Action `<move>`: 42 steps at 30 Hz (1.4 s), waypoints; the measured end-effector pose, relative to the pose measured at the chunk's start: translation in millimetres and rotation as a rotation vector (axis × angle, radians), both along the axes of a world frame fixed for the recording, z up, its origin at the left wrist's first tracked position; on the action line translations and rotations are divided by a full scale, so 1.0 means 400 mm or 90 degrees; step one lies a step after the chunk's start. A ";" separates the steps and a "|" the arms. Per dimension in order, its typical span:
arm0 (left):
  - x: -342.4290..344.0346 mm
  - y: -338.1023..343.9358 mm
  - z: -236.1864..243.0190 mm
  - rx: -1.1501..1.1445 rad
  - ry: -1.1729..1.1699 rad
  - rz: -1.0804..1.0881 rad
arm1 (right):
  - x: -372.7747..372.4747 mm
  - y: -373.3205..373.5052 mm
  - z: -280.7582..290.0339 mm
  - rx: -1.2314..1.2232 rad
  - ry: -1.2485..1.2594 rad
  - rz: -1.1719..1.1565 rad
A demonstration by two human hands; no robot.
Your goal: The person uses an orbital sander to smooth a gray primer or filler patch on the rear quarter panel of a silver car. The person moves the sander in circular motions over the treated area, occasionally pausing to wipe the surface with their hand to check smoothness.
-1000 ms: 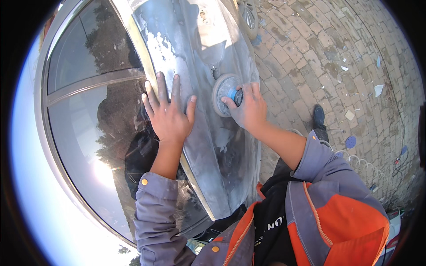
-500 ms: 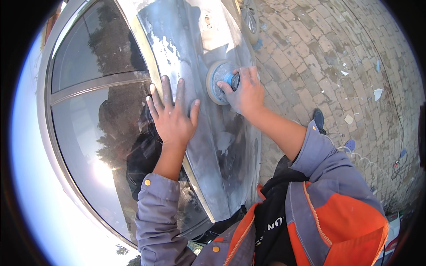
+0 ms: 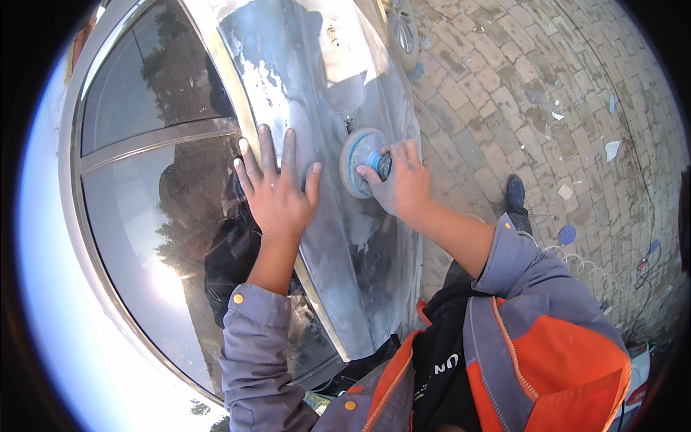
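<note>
My right hand (image 3: 405, 180) grips the blue-and-black knob of a round hand sanding pad (image 3: 358, 153), its disc pressed to the side of a car door (image 3: 338, 259). Grey dust coats the pad and my fingers. The door's paint is patchy, with bare white and dull grey areas. A door handle recess shows just beyond the pad. My left hand (image 3: 279, 199) lies flat with fingers spread, its fingertips across the pale masking strip (image 3: 237, 79) between the door panel and the side window.
Dark side windows (image 3: 155, 75) reflect trees and the sun at the left. A wheel (image 3: 404, 36) shows at the far end of the car. On the brick paving (image 3: 497, 108) lie paper scraps, a blue perforated disc (image 3: 567, 235), a coiled hose (image 3: 583, 259) and a cable.
My right hand has drawn the sanding pad nearer along the door, uncovering the handle recess. My left hand stays in nearly the same place.
</note>
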State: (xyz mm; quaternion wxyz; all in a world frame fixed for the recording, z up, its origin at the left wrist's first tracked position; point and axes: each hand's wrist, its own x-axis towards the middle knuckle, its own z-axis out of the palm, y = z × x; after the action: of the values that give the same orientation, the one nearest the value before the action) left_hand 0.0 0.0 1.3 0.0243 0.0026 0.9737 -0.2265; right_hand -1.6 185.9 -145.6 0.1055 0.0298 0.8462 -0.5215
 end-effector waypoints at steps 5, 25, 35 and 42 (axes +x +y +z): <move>0.000 0.001 0.001 -0.011 -0.001 0.002 | 0.041 0.002 -0.025 -0.011 -0.048 -0.045; -0.005 0.001 -0.004 -0.047 0.017 -0.053 | 0.172 0.027 -0.128 -0.029 -0.164 -0.065; -0.003 -0.008 -0.007 -0.054 0.016 -0.060 | 0.245 0.016 -0.066 -0.126 -0.103 0.001; -0.001 -0.015 -0.011 -0.056 0.013 -0.057 | 0.290 0.028 -0.046 -0.098 -0.125 0.013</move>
State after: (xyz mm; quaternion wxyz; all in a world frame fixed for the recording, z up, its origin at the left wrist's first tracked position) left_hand -0.6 -5.9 -3.3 0.0047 0.0426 0.9620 -0.2697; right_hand 114.3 197.2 -164.1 0.1952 0.0639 0.7896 -0.5782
